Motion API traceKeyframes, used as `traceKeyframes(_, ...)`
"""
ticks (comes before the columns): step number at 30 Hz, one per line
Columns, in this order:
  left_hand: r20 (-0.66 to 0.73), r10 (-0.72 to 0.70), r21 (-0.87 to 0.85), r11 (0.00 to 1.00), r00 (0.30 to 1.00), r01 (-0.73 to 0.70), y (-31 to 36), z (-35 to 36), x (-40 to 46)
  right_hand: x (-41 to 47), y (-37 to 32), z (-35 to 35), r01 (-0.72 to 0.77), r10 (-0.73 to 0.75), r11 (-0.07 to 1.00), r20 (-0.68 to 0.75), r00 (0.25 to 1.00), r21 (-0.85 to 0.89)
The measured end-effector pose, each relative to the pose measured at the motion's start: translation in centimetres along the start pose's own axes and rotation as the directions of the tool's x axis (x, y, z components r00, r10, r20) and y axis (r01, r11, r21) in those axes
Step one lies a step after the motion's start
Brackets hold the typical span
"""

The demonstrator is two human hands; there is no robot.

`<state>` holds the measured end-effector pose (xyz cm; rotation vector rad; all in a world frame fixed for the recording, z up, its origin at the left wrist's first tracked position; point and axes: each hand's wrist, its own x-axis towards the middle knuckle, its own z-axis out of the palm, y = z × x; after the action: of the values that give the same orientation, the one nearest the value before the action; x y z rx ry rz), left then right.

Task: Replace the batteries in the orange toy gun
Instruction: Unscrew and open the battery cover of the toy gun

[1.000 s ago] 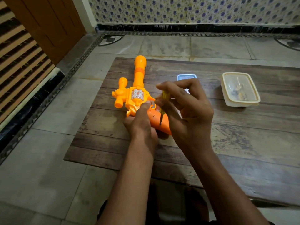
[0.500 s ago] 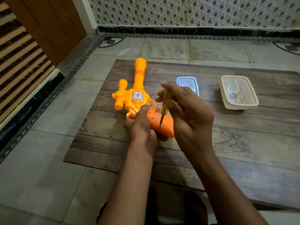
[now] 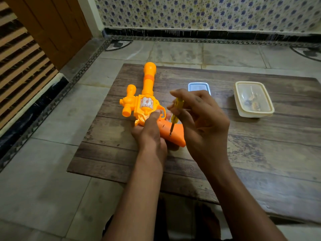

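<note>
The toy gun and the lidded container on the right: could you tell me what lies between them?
In the head view, the right hand with the screwdriver and a small blue-rimmed tray behind it lie between the toy gun and the lidded container.

A single head-worn camera looks forward and steeply down from above the person's forearms, close over the wooden desk point(image 3: 260, 153). It faces the patterned wall point(image 3: 208, 13) at twelve o'clock, with the door point(image 3: 52, 26) at ten o'clock.
</note>
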<state>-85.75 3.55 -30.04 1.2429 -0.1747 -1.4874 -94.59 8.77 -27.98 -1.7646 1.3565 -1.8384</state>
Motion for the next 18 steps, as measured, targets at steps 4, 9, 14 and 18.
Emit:
traceKeyframes(4,0.010,0.013,0.010,1.000,1.000,-0.013,-0.05,0.02,0.08,-0.17,-0.05,-0.12,-0.008,0.006,0.999,0.025,1.000,0.046)
traceKeyframes(9,-0.009,0.013,0.033,0.999,1.000,-0.012,-0.03,-0.02,0.31,0.00,0.26,-0.07,0.002,-0.002,0.999,0.002,1.000,0.035)
traceKeyframes(14,-0.003,0.017,0.012,1.000,1.000,-0.017,-0.03,0.09,0.29,-0.22,0.24,-0.11,-0.020,0.018,0.998,0.032,0.999,0.066)
traceKeyframes(18,-0.012,0.013,0.056,0.998,1.000,-0.012,0.02,-0.12,0.37,0.00,0.42,-0.04,-0.007,0.007,1.000,-0.009,1.000,0.003)
